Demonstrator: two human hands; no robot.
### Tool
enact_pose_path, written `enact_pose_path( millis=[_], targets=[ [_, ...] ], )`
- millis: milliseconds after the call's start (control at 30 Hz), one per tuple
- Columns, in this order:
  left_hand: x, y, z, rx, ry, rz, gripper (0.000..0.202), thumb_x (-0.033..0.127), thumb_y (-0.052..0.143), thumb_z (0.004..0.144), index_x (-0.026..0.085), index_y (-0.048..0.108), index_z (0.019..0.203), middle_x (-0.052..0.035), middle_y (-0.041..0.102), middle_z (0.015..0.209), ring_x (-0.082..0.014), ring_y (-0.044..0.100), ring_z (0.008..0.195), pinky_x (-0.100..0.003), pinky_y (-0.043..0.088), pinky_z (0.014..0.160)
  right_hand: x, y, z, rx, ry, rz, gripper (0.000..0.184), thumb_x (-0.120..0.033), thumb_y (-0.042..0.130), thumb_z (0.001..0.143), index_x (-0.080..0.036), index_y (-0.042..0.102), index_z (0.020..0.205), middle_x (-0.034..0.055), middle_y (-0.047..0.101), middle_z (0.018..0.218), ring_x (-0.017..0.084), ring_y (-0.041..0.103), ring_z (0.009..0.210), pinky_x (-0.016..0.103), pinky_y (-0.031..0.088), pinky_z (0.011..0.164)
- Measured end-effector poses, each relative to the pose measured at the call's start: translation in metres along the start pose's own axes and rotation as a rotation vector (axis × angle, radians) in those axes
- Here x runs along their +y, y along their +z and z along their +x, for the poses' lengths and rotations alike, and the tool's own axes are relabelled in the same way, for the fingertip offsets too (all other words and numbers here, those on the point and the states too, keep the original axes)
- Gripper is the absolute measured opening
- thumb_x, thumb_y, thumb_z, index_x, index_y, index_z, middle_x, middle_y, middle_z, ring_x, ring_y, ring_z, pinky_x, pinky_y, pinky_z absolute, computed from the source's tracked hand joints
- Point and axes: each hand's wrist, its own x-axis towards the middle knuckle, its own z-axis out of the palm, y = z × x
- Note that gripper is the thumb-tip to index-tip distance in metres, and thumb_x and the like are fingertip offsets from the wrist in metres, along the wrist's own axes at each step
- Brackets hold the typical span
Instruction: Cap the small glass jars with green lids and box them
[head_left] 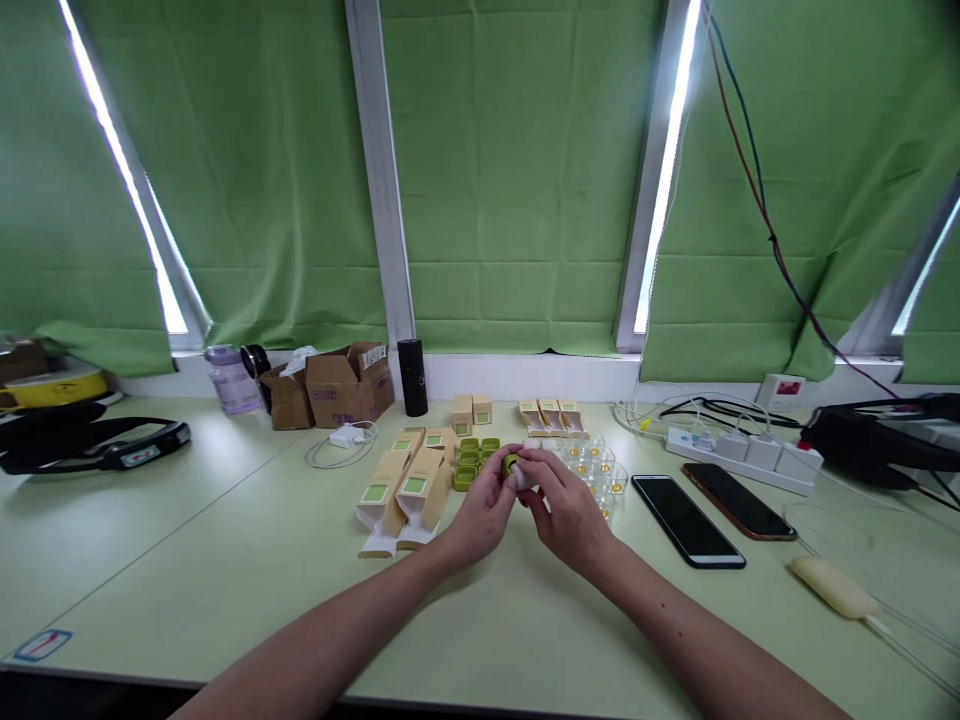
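Observation:
Above the middle of the table, my left hand (481, 515) and my right hand (570, 510) meet around a small green and white piece (513, 464). Fingers of both hands are closed on it and hide much of its shape. Just left of it stand several green square containers (466, 461) in rows. Several clear cups (616, 480) with yellowish centres are grouped behind and right of my right hand, which partly covers them. Tan cartons (422, 488) with green windows and opened white-lined ends lie left of my left hand.
Smaller cartons (481, 409) and open-ended ones (553, 418) sit farther back. At right lie two phones (688, 520), a power strip (739, 458), cables and a cream mouse-like object (834, 587). Cardboard boxes (341, 388), a black cylinder (412, 377) and a purple bottle (232, 380) line the wall.

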Motion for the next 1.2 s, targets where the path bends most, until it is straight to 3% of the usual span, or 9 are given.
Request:
enact_pose_path(
  millis=[167,333,500,667,833,1200],
  targets=[
    [-0.004,0.004,-0.001,0.031,0.034,0.056,0.053,0.053,0.051,0.105,0.019,0.044,0.145,-0.0172,0.057,0.144,-0.0263,0.057,0.132,-0.042,0.046,0.116,-0.002,0.0,0.001,-0.017,-0.02,-0.011,0.039,-0.003,0.049,0.097,-0.02,0.057,0.131,0.0172,0.069,0.124,0.029,0.069,0.119,0.044,0.067,0.09],
    [-0.005,0.006,-0.002,0.05,0.03,0.048,0.048,0.049,0.05,0.105,0.02,0.045,0.143,-0.0164,0.06,0.138,-0.0255,0.061,0.124,-0.042,0.048,0.112,-0.005,0.0,0.003,-0.036,0.0,-0.004,0.04,-0.003,0.049,0.097,-0.021,0.057,0.131,0.0175,0.068,0.126,0.029,0.069,0.119,0.046,0.066,0.091],
    [-0.002,0.002,-0.004,0.058,0.008,-0.001,0.052,0.049,0.056,0.103,0.021,0.049,0.146,-0.0142,0.054,0.149,-0.0262,0.054,0.133,-0.04,0.043,0.115,-0.003,0.001,0.0,-0.022,0.026,0.017,0.039,-0.005,0.05,0.098,-0.022,0.057,0.133,0.0163,0.069,0.126,0.029,0.069,0.119,0.046,0.065,0.095],
    [-0.002,0.0,-0.006,-0.051,-0.072,-0.122,0.068,0.056,0.065,0.098,0.025,0.042,0.155,-0.0121,0.059,0.136,-0.021,0.061,0.104,-0.034,0.052,0.091,0.005,0.006,-0.008,-0.013,0.052,0.007,0.045,-0.007,0.052,0.097,-0.021,0.054,0.139,0.0172,0.068,0.129,0.03,0.067,0.124,0.049,0.064,0.098],
    [-0.01,0.001,-0.001,-0.043,-0.064,-0.128,0.073,0.059,0.073,0.092,0.021,0.047,0.148,-0.0032,0.06,0.098,-0.0129,0.05,0.076,-0.027,0.045,0.07,0.006,0.007,-0.01,-0.016,0.037,0.037,0.046,-0.005,0.052,0.095,-0.022,0.054,0.137,0.0161,0.068,0.128,0.03,0.067,0.124,0.049,0.064,0.099],
    [-0.01,0.0,0.002,-0.042,-0.063,-0.109,0.065,0.065,0.066,0.094,0.018,0.052,0.138,0.0011,0.052,0.085,-0.0115,0.045,0.069,-0.027,0.041,0.064,0.005,0.008,-0.01,-0.019,0.047,0.059,0.043,-0.007,0.052,0.098,-0.023,0.058,0.138,0.016,0.069,0.131,0.029,0.067,0.126,0.049,0.064,0.1]
  ],
)
